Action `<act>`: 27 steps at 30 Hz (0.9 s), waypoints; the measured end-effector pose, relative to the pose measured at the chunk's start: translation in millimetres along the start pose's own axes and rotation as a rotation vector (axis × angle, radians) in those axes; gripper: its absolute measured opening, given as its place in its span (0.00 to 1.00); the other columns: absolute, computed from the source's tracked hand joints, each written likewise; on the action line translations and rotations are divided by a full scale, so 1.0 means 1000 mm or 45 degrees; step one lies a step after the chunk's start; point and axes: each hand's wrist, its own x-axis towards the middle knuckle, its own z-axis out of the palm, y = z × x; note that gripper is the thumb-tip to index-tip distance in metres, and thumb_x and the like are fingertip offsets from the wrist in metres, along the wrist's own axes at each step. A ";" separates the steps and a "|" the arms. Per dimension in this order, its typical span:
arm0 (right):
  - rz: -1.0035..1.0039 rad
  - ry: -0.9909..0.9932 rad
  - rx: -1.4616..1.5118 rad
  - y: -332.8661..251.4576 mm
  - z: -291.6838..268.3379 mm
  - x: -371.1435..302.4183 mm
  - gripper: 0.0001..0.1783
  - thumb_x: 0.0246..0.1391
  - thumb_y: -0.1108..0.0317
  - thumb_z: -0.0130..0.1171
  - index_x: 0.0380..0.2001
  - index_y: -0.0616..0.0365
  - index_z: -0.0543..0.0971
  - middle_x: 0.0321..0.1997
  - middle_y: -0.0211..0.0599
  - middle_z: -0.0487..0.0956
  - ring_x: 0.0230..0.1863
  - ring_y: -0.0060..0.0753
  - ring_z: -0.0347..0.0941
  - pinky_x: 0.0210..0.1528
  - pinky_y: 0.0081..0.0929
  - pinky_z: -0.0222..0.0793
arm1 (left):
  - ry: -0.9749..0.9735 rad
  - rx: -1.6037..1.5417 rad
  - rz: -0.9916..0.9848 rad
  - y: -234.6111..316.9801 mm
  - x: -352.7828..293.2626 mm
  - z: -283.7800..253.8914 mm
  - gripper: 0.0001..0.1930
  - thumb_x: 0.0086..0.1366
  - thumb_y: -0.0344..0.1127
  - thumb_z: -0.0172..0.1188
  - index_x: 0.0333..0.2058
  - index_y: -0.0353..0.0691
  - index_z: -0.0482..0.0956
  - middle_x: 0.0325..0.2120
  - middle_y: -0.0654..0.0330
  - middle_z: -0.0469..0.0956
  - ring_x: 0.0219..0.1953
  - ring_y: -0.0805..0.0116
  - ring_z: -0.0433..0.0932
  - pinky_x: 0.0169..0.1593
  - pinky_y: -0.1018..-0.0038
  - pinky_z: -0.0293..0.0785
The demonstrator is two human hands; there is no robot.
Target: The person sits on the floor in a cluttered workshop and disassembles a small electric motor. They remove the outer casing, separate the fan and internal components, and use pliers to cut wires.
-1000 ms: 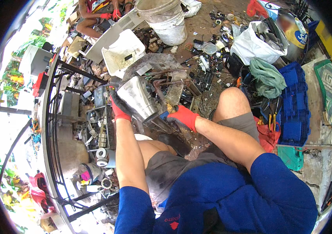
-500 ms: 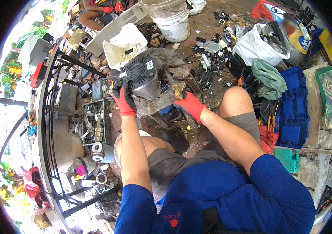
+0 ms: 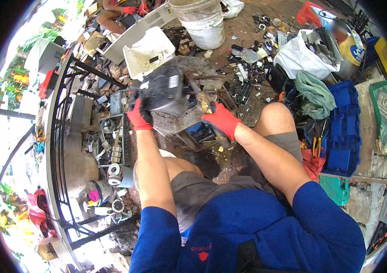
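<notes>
My left hand [image 3: 140, 113], in a red glove with dark fingers, is closed on the edge of a dark grey appliance housing [image 3: 164, 88]. The housing is blurred and tilted over a worn wooden block [image 3: 170, 125], with pale labels on its upper side. Whether it touches the block I cannot tell. My right hand [image 3: 221, 120], gloved the same way, is closed around a tool with a yellow-brown grip [image 3: 204, 103] and a darker shaft reaching toward the housing. The tool's head is not clear.
Beyond the block lie a cream plastic tub [image 3: 150, 52] and a white bucket [image 3: 202, 34]. A black metal frame [image 3: 59, 150] stands left. On the right are a white sack [image 3: 309, 52] of scrap, a blue plastic case [image 3: 343, 127] and pliers [image 3: 316, 143]. Another person's red-gloved hand [image 3: 129, 9] shows at the far left.
The housing has turned in my left hand: its round vented face showed before, and now a flatter labelled side faces up. My left hand has risen slightly. The tool's shaft has shifted a little.
</notes>
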 end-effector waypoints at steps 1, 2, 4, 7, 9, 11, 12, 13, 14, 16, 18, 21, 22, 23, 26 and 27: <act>-0.005 0.024 -0.070 -0.003 0.009 -0.005 0.42 0.44 0.52 0.66 0.57 0.69 0.67 0.51 0.60 0.77 0.54 0.52 0.74 0.56 0.37 0.68 | 0.068 -0.074 -0.107 0.001 0.008 -0.020 0.16 0.61 0.26 0.59 0.48 0.29 0.79 0.43 0.57 0.81 0.43 0.66 0.80 0.50 0.69 0.75; -0.026 0.039 -0.123 -0.013 0.024 -0.010 0.44 0.44 0.51 0.66 0.58 0.69 0.66 0.52 0.62 0.76 0.55 0.54 0.74 0.56 0.37 0.68 | 0.172 -0.067 -0.152 0.010 0.019 -0.052 0.15 0.63 0.30 0.57 0.48 0.30 0.79 0.44 0.55 0.81 0.44 0.63 0.80 0.52 0.68 0.74; 0.067 0.000 -0.217 -0.022 0.025 -0.011 0.49 0.44 0.50 0.66 0.62 0.70 0.60 0.55 0.65 0.73 0.58 0.55 0.71 0.59 0.37 0.66 | 0.222 -0.102 -0.226 0.003 0.014 -0.054 0.14 0.65 0.31 0.56 0.46 0.30 0.80 0.43 0.54 0.81 0.44 0.62 0.80 0.52 0.67 0.75; 0.121 -0.066 -0.183 -0.021 0.019 -0.006 0.53 0.43 0.48 0.67 0.64 0.72 0.57 0.57 0.67 0.71 0.60 0.56 0.70 0.61 0.35 0.65 | 0.267 -0.032 -0.107 0.002 -0.010 -0.028 0.14 0.61 0.28 0.61 0.44 0.26 0.80 0.40 0.55 0.82 0.41 0.63 0.81 0.50 0.66 0.77; 0.165 -0.066 -0.216 -0.019 0.008 0.002 0.54 0.43 0.48 0.67 0.64 0.73 0.57 0.58 0.67 0.71 0.60 0.56 0.70 0.62 0.36 0.65 | 0.165 0.212 -0.032 0.012 -0.043 0.020 0.17 0.64 0.33 0.59 0.49 0.30 0.78 0.45 0.53 0.81 0.44 0.63 0.80 0.53 0.69 0.74; 0.144 -0.019 -0.140 -0.018 0.008 0.006 0.51 0.42 0.48 0.67 0.61 0.72 0.61 0.55 0.66 0.73 0.58 0.56 0.71 0.60 0.37 0.66 | 0.195 1.008 0.231 0.024 -0.056 0.025 0.19 0.59 0.33 0.67 0.48 0.30 0.79 0.41 0.56 0.82 0.40 0.67 0.79 0.48 0.72 0.74; 0.131 -0.017 -0.117 -0.024 0.011 0.002 0.48 0.42 0.48 0.66 0.58 0.73 0.64 0.53 0.65 0.74 0.56 0.57 0.72 0.58 0.38 0.68 | 0.204 1.163 0.280 0.030 -0.061 0.017 0.20 0.57 0.35 0.70 0.46 0.30 0.80 0.39 0.58 0.82 0.38 0.69 0.78 0.46 0.71 0.73; 0.111 -0.007 -0.093 -0.026 0.014 0.000 0.45 0.41 0.48 0.65 0.56 0.73 0.67 0.51 0.65 0.76 0.54 0.57 0.74 0.56 0.39 0.69 | 0.223 1.308 0.360 0.030 -0.060 0.010 0.18 0.58 0.34 0.69 0.45 0.31 0.80 0.39 0.58 0.82 0.36 0.69 0.78 0.44 0.71 0.73; 0.129 0.057 -0.201 -0.025 0.021 -0.001 0.48 0.42 0.48 0.66 0.59 0.73 0.64 0.55 0.65 0.74 0.57 0.56 0.72 0.59 0.37 0.68 | 0.259 1.187 0.319 0.029 -0.059 0.005 0.18 0.57 0.34 0.69 0.44 0.30 0.79 0.39 0.56 0.82 0.38 0.67 0.77 0.46 0.70 0.73; 0.068 0.030 -0.109 0.000 0.017 0.009 0.50 0.42 0.47 0.66 0.60 0.73 0.63 0.56 0.65 0.73 0.59 0.56 0.71 0.60 0.36 0.66 | 0.278 1.002 0.218 0.026 -0.051 0.018 0.18 0.58 0.34 0.67 0.44 0.29 0.78 0.40 0.54 0.81 0.40 0.66 0.77 0.48 0.69 0.72; 0.083 -0.016 -0.019 0.000 0.015 0.004 0.49 0.43 0.46 0.67 0.60 0.72 0.64 0.57 0.65 0.72 0.60 0.57 0.69 0.61 0.36 0.65 | 0.314 0.766 0.138 0.029 -0.046 0.010 0.19 0.62 0.33 0.64 0.49 0.30 0.76 0.44 0.56 0.80 0.42 0.68 0.76 0.49 0.70 0.71; 0.009 0.045 0.064 0.018 0.018 0.001 0.48 0.42 0.46 0.68 0.58 0.72 0.65 0.57 0.64 0.73 0.60 0.57 0.69 0.60 0.36 0.65 | 0.310 0.536 -0.050 0.031 -0.024 -0.015 0.21 0.63 0.34 0.63 0.52 0.31 0.73 0.47 0.55 0.79 0.45 0.67 0.76 0.51 0.70 0.71; 0.016 0.074 0.044 0.021 0.020 -0.002 0.45 0.43 0.48 0.68 0.57 0.71 0.67 0.55 0.62 0.74 0.58 0.57 0.71 0.59 0.37 0.66 | 0.310 0.483 -0.117 0.034 -0.019 -0.026 0.22 0.64 0.35 0.63 0.53 0.31 0.73 0.47 0.55 0.78 0.46 0.66 0.75 0.51 0.70 0.71; 0.003 0.098 0.115 0.024 0.019 -0.005 0.44 0.44 0.50 0.68 0.57 0.70 0.67 0.55 0.60 0.75 0.57 0.55 0.71 0.59 0.37 0.66 | 0.273 0.560 -0.101 0.035 -0.016 -0.036 0.22 0.64 0.36 0.63 0.53 0.31 0.73 0.48 0.55 0.78 0.46 0.65 0.75 0.52 0.69 0.70; 0.037 0.072 0.269 0.002 0.017 -0.026 0.39 0.46 0.56 0.68 0.56 0.69 0.68 0.53 0.54 0.77 0.54 0.49 0.74 0.58 0.38 0.66 | 0.136 0.871 -0.067 0.040 -0.032 -0.064 0.28 0.61 0.42 0.66 0.54 0.29 0.72 0.51 0.50 0.77 0.50 0.59 0.75 0.56 0.67 0.69; 0.081 0.073 0.282 -0.006 0.007 -0.032 0.37 0.47 0.59 0.68 0.56 0.68 0.69 0.53 0.51 0.77 0.53 0.46 0.74 0.57 0.37 0.67 | 0.137 1.228 -0.066 0.047 -0.041 -0.034 0.36 0.54 0.46 0.71 0.55 0.26 0.71 0.52 0.44 0.75 0.54 0.54 0.74 0.59 0.64 0.67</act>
